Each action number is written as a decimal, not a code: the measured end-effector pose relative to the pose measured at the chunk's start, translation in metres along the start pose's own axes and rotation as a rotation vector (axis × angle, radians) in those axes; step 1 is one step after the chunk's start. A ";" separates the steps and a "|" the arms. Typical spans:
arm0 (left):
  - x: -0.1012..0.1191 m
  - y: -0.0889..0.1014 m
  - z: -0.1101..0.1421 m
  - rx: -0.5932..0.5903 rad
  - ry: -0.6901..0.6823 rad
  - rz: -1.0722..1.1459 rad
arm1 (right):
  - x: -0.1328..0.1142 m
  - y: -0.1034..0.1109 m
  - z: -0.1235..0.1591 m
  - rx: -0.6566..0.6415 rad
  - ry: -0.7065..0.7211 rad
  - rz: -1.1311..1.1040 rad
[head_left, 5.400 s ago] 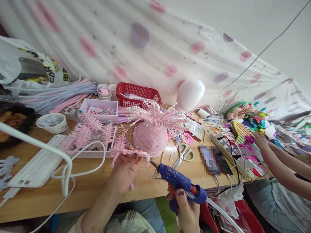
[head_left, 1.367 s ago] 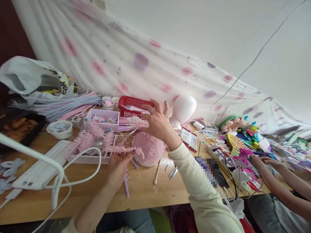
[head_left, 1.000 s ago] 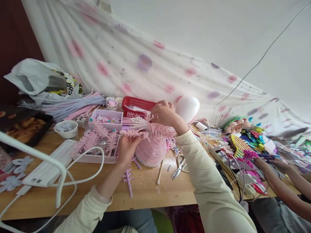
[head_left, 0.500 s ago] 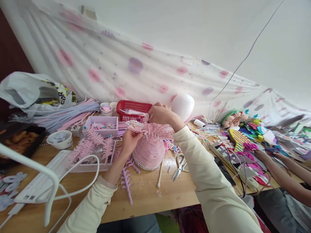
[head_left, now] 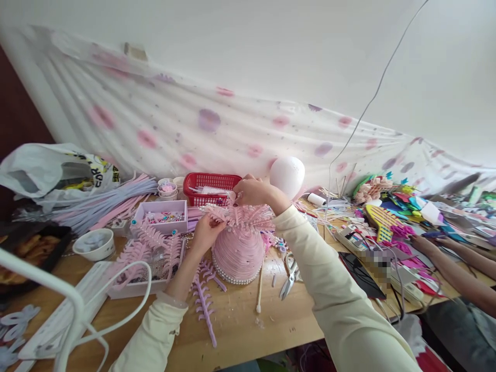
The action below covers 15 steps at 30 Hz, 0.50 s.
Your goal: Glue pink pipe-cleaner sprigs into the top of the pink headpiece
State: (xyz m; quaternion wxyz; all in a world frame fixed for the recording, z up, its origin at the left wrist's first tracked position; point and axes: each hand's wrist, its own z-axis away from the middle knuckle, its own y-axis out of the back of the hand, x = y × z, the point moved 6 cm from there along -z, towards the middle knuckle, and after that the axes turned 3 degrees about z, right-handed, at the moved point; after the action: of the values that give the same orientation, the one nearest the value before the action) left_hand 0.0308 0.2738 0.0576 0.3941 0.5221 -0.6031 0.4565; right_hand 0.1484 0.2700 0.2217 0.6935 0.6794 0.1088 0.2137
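Observation:
In front of me stands a pink dome (head_left: pixel 238 253) wrapped in fuzzy strands, with a row of pearl beads round its base. Feathery pink trim (head_left: pixel 248 217) with pearls spreads across its top. My left hand (head_left: pixel 208 230) pinches a pink fuzzy piece of this trim at the left side. Over the top, my right hand (head_left: pixel 253 191) is closed with fingertips down at the trim; what it grips is too small to make out. Purple fuzzy stems (head_left: pixel 203 305), a thin stick (head_left: pixel 260 292) and scissors (head_left: pixel 289 279) lie on the table near the dome.
A red basket (head_left: pixel 211 182) and a white foam ball (head_left: pixel 287 177) stand behind. Boxes of beads (head_left: pixel 160 209), a white bowl (head_left: pixel 94 244) and a white lamp arm (head_left: pixel 73 299) are at left. At right, another person's hands (head_left: pixel 424 245) work by a power strip (head_left: pixel 403 284).
The view has tilted up a little, so the table sits lower. Both my hands stay at the top of the dome with only slight movement.

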 end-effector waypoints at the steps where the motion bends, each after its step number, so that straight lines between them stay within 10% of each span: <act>1: 0.001 0.000 -0.002 -0.014 -0.001 -0.007 | 0.000 0.000 0.000 0.002 -0.001 -0.006; 10: 0.009 0.000 -0.007 -0.061 0.001 -0.024 | -0.005 0.010 0.011 0.068 0.026 -0.056; 15: 0.011 0.001 -0.004 -0.062 0.012 0.006 | 0.003 0.043 0.094 0.640 -0.022 -0.365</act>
State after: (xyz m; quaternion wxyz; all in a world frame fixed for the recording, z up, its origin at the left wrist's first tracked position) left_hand 0.0284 0.2751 0.0692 0.4123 0.5050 -0.6162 0.4419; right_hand 0.1864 0.1865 0.2697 0.4736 0.8336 0.2821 0.0345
